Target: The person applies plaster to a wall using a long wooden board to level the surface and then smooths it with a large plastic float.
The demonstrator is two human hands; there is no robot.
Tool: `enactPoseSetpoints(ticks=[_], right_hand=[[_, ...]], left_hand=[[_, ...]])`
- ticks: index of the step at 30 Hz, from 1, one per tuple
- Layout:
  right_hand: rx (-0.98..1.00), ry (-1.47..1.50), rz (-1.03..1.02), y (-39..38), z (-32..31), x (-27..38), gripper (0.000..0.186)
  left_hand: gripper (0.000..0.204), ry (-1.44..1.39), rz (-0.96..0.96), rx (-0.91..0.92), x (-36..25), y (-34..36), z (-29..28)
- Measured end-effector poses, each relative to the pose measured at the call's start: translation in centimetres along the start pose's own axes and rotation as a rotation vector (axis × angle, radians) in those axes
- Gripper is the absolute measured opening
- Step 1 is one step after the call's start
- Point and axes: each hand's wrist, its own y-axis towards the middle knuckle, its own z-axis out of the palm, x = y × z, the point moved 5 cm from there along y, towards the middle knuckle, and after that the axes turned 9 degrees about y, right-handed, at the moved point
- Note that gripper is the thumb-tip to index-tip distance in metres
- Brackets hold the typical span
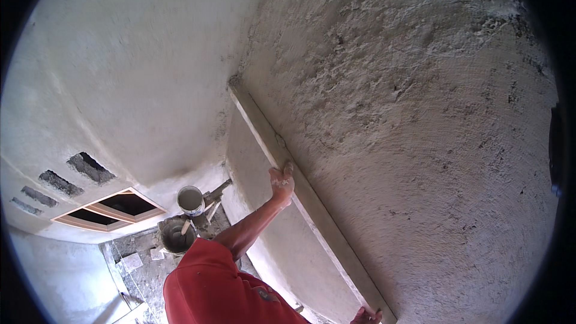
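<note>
Nearest, at the lower edge, the partly cropped right hand (366, 317) has its fingers curled on a long board (318, 210). Farther along, the left hand (282, 183) is closed on the board's edge. The board lies along a wall (420, 204), smooth below, coarse above: seemingly part-smoothed, the upper stretch left. Beyond stands a bucket (192, 212).
</note>
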Motion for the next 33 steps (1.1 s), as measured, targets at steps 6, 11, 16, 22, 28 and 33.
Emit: enactPoseSetpoints(ticks=[6,11,16,22,28,33], right_hand=[[0.147,-0.299,-0.195,-4.4,7.1,4.1,0.049],[0.101,-0.050,-0.076,-5.2,8.3,4.7,0.040],[0.033,0.166,0.220,-4.5,9.2,5.1,0.026],[-0.031,0.368,0.246,-6.5,10.3,6.6,0.024],[0.041,0.530,0.389,-4.7,5.9,8.9,0.027],[-0.003,0.361,0.113,-4.4,1.7,13.6,0.029]], left_hand=[[0.041,-0.094,0.049,-0.025,-5.0,-1.7,0.2],[0.042,-0.091,0.137,0.092,-8.3,-2.3,0.6],[0.042,-0.167,0.260,0.166,-15.8,-4.7,0.7],[0.039,-0.396,0.347,0.362,-23.4,-9.1,1.6],[0.036,-0.493,0.369,0.410,-27.5,-15.8,-1.3],[0.043,-0.449,0.171,0.470,-22.9,-19.0,-6.1]])
